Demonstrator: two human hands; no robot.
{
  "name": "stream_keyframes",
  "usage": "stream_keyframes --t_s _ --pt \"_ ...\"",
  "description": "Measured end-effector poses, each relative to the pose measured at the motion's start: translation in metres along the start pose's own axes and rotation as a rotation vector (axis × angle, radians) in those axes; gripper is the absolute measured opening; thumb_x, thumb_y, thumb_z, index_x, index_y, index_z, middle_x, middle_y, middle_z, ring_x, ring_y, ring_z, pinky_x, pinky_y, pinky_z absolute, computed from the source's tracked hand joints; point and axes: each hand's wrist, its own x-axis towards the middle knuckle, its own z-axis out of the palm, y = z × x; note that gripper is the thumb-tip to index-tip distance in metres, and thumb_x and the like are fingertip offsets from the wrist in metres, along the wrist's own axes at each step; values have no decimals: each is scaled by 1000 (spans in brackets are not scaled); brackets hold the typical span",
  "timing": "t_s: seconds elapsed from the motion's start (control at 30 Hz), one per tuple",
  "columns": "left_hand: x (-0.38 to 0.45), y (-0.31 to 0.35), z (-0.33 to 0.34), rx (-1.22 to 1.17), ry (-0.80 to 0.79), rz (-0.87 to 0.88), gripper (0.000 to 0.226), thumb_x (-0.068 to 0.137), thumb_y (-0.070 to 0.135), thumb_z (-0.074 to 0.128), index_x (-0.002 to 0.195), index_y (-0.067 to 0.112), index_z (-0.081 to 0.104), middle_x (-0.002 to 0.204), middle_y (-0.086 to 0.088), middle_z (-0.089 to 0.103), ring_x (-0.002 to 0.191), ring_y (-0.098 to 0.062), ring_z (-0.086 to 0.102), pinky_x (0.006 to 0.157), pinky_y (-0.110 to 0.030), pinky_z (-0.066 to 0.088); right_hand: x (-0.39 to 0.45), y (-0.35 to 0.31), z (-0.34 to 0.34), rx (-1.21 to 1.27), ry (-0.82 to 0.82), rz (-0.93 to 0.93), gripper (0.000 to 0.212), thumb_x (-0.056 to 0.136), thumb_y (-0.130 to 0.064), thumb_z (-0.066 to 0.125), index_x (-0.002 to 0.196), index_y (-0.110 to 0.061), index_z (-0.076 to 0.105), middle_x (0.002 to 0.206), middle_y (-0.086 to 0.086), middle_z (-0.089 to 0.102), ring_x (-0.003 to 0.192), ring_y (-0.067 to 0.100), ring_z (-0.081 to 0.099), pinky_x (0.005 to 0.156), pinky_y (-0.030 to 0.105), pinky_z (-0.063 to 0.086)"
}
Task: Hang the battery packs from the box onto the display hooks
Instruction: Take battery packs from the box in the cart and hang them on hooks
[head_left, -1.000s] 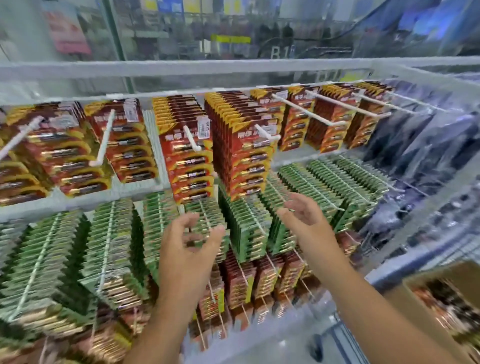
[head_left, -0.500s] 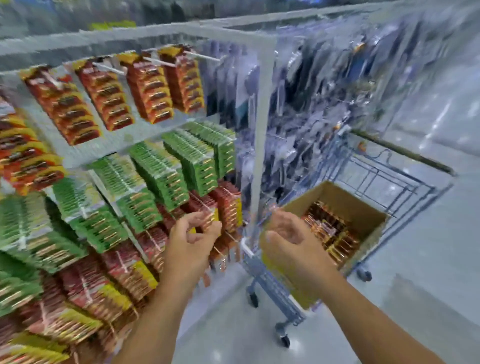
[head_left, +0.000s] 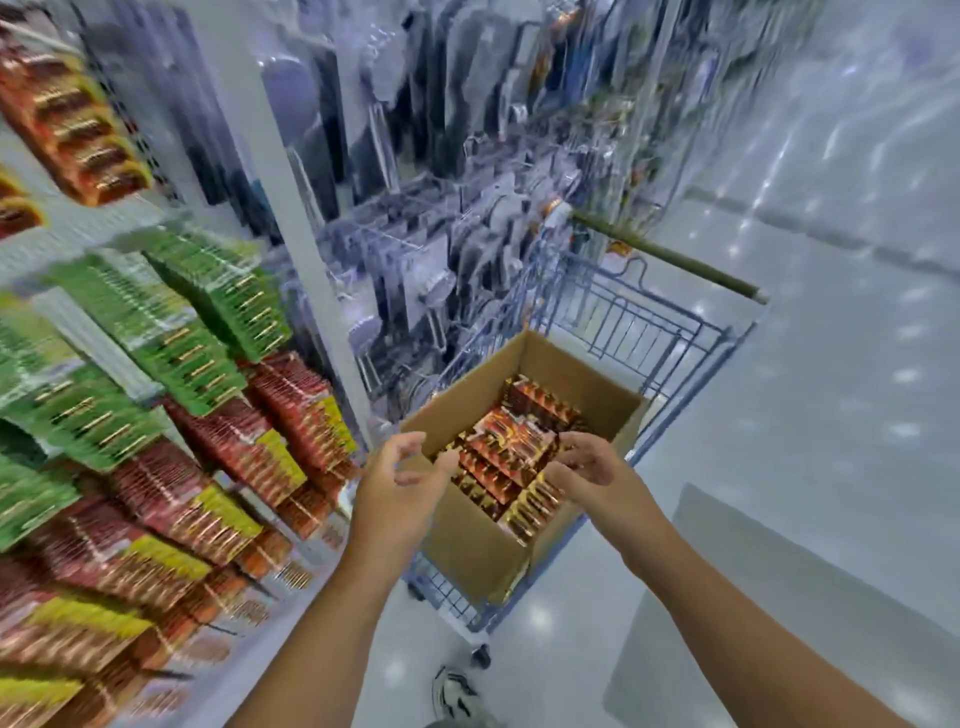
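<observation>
An open cardboard box (head_left: 467, 525) stands in a blue wire cart, filled with red-and-gold battery packs (head_left: 511, 447). My left hand (head_left: 397, 486) hovers over the box's near left corner, fingers loosely curled and empty. Just above the packs at the box's right side, my right hand (head_left: 587, 470) is also empty with relaxed fingers. On the left, display hooks carry dense rows of green packs (head_left: 171, 343) and red-and-yellow packs (head_left: 208, 493), blurred by motion.
The blue wire cart (head_left: 649, 332) with a dark handle bar stands close against the shelving. Clear-packaged goods (head_left: 415, 208) hang behind it. A white upright post (head_left: 306, 218) divides the two displays. Grey floor lies to the right, and a shoe (head_left: 457, 691) shows below.
The view swung right and down from the hooks to the cart. Both hands moved away from the hanging green packs to above the open box. They stay empty.
</observation>
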Motion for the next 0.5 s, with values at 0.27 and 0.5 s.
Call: stream_keyframes --t_s 0.27,0.5 --pt "88 -31 50 169 -64 -183 31 95 46 72 119 32 59 129 3 57 87 5 51 64 -12 36 77 25 -18 -179 -95 129 41 93 -38 76 131 -37 59 121 -4 63 109 11 63 76 15 52" --pt "128 -49 76 240 -4 -293 39 91 59 70 121 40 56 132 8 53 95 -2 59 68 -21 42 158 44 -26 -306 -306 205 37 93 -39 77 125 -42 61 121 -4 62 106 18 67 76 24 58"
